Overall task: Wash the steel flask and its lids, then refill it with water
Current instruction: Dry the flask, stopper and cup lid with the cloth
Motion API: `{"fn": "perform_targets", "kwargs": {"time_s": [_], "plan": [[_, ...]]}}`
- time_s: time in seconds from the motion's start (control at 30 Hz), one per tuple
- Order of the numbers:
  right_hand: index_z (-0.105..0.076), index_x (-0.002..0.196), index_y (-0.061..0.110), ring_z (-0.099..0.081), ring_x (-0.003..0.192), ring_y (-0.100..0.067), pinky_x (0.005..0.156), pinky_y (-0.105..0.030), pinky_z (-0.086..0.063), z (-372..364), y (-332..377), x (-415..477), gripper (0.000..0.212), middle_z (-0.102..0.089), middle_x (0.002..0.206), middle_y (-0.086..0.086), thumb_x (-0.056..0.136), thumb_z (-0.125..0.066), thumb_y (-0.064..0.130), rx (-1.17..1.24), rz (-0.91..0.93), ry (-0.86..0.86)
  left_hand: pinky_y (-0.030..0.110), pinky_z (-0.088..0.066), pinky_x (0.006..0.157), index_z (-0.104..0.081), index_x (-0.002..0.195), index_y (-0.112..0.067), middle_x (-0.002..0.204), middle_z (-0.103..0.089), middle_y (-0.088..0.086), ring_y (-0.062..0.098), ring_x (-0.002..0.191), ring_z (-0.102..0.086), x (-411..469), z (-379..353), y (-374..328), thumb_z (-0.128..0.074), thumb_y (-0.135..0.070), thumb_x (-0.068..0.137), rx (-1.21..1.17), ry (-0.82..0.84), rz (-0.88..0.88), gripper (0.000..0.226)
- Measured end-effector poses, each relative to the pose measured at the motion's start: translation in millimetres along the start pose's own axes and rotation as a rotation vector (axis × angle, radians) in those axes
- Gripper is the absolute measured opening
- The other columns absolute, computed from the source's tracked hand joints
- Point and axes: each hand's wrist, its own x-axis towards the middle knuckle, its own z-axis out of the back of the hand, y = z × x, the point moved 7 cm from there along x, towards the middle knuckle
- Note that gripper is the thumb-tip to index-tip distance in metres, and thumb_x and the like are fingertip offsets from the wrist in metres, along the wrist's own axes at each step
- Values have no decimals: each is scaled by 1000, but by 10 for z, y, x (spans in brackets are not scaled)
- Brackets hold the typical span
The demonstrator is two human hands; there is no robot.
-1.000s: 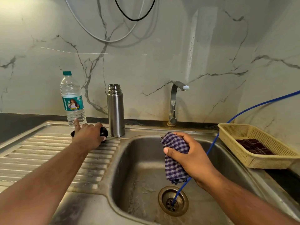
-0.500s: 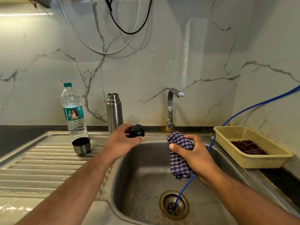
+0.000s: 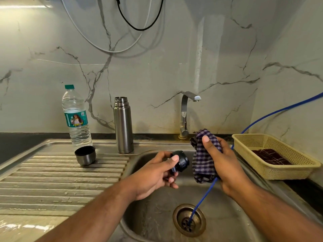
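Gripping round black stopper (image 3: pixel 181 163) left, bunched checked cloth (image 3: pixel 203 159) right

White veined marble wall (image 3: pixel 174 67) — cables (image 3: pixel 139 28) hanging — dark countertop (image 3: pixel 26 140).

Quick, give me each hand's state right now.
Left hand: holding the black inner lid.
Right hand: gripping the checked cloth.

flask (image 3: pixel 123 126) on drainboard (image 3: pixel 52 180), bottle (image 3: pixel 76 119) left, cup lid (image 3: pixel 85 155) before bottle.
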Motion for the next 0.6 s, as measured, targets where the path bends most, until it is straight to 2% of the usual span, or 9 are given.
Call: {"fn": "perform_targets", "kwargs": {"time_s": [0.1,0.23,0.27,0.33,0.4,0.5,0.6], "plan": [[-61,126,36,-72,107,-13,95,-42,-58,-93,32,-57,42,-75,117,6,89,-64,55,88,-7,58,36,-55,80,-53,137,-14,91,-55,9,12,67,-50,0,-95,-12,-54,-45,96,-17,41,-21,51],[-60,129,44,-69,114,-10,101,-42,-55,-292,97,-194,44,-72,125,10,91,-59,66,-37,79,272,32,-50,68,-56,124,-10,78,-52,5,12,61,-42,22,-136,-3,-47,-51,98,-51,43,-23,50],[-59,131,46,-68,116,-8,101,-39,-55,-344,131,-243,41,-71,125,12,94,-58,64,-115,137,340,31,-47,66,-57,119,-11,74,-50,3,11,59,-39,21,-138,-10,-45,-53,98,-60,32,-23,48],[-54,138,44,-64,120,-5,100,-28,-54,-430,213,-342,39,-67,128,16,100,-55,49,-279,281,458,32,-43,63,-57,108,-11,66,-45,1,11,54,-33,9,-140,-34,-42,-58,95,-54,-28,-31,51],[-47,146,40,-59,126,-5,101,-26,-52,-465,277,-392,45,-61,135,19,102,-56,41,-398,400,516,32,-41,58,-58,101,-12,60,-40,0,11,50,-30,-16,-130,-54,-37,-61,97,-32,-131,-18,54],[-41,151,33,-52,135,-11,108,-30,-47,-493,378,-457,55,-51,145,18,100,-61,42,-585,657,536,29,-37,50,-61,94,-11,52,-38,-2,10,43,-29,-71,-140,-29,-31,-49,109,-29,-265,56,51],[-43,152,26,-45,140,-17,112,-33,-41,-548,442,-542,60,-45,151,9,97,-66,39,-728,887,588,27,-34,42,-57,92,-10,45,-42,-3,8,37,-32,-129,-134,66,-33,-29,111,-10,-351,147,36]]}}
